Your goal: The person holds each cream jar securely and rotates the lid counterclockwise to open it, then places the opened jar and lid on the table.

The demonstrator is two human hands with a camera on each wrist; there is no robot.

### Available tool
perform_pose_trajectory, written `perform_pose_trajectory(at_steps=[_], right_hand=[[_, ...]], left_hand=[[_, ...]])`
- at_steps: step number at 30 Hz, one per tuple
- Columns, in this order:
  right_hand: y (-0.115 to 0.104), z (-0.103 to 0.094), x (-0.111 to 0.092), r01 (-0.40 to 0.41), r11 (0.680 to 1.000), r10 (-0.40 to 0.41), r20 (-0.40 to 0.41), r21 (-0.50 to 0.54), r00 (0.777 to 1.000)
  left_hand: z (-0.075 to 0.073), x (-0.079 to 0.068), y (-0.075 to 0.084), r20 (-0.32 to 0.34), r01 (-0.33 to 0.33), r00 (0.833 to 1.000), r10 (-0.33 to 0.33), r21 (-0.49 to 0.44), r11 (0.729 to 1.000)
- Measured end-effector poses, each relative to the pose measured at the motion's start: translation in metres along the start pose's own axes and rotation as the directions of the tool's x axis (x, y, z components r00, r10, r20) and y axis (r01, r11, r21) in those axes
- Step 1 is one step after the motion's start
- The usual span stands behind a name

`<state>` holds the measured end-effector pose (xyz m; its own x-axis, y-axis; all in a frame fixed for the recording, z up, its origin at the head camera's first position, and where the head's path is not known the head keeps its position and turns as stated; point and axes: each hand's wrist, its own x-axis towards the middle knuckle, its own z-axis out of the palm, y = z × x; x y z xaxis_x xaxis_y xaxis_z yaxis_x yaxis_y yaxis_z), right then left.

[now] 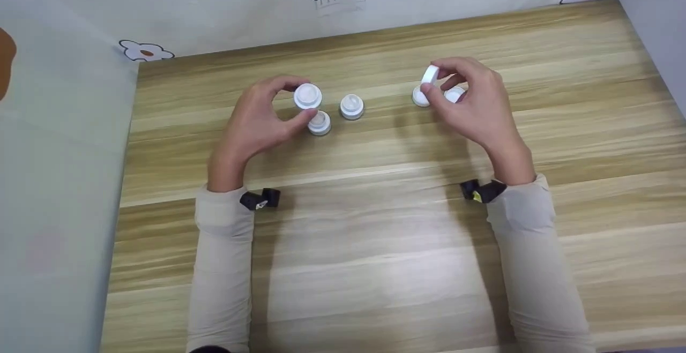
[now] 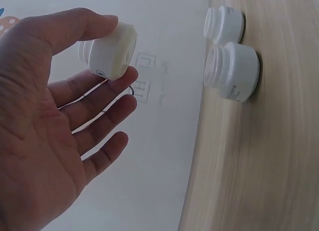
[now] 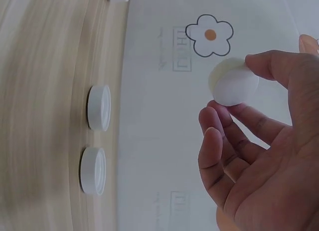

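My left hand pinches a small white jar between thumb and fingers, raised over the table; its lidless top shows in the head view. Two more white jars without lids stand on the wood close by, one just below the held jar and another to its right. Over on the right, my right hand pinches a round white lid on edge by its rim, above the table. Under that hand lie two white lids, partly covered by the fingers in the head view.
The wood-grain table runs back to a pale wall sheet printed with flowers. More pale sheeting borders its left side. Each wrist carries a small black camera on the sleeve cuff.
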<state>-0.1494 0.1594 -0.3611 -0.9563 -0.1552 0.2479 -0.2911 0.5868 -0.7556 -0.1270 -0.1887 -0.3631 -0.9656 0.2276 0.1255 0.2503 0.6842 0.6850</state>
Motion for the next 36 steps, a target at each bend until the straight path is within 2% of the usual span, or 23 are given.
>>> perform_pose_trajectory(at_steps=[10, 22, 30, 36], right_hand=[[0.008, 0.0, 0.001, -0.078, 0.995, 0.079, 0.024, -0.058, 0.997], [0.024, -0.015, 0.005, -0.136, 0.991, 0.134, -0.068, -0.013, 0.989], [0.042, -0.029, 0.004, -0.209, 0.977, 0.211, -0.176, 0.03, 0.961], [0.058, -0.037, 0.004, -0.299, 0.954, 0.297, -0.195, 0.018, 0.935]], left_hand=[[0.003, 0.003, -0.012, 0.013, 0.047, 0.999, -0.047, 0.016, 0.999], [0.005, 0.005, -0.026, 0.007, 0.109, 0.994, -0.109, -0.057, 0.992], [0.006, 0.005, -0.036, 0.033, 0.14, 0.99, -0.138, -0.057, 0.989], [0.003, 0.001, -0.046, 0.058, 0.19, 0.981, -0.185, -0.079, 0.979]])
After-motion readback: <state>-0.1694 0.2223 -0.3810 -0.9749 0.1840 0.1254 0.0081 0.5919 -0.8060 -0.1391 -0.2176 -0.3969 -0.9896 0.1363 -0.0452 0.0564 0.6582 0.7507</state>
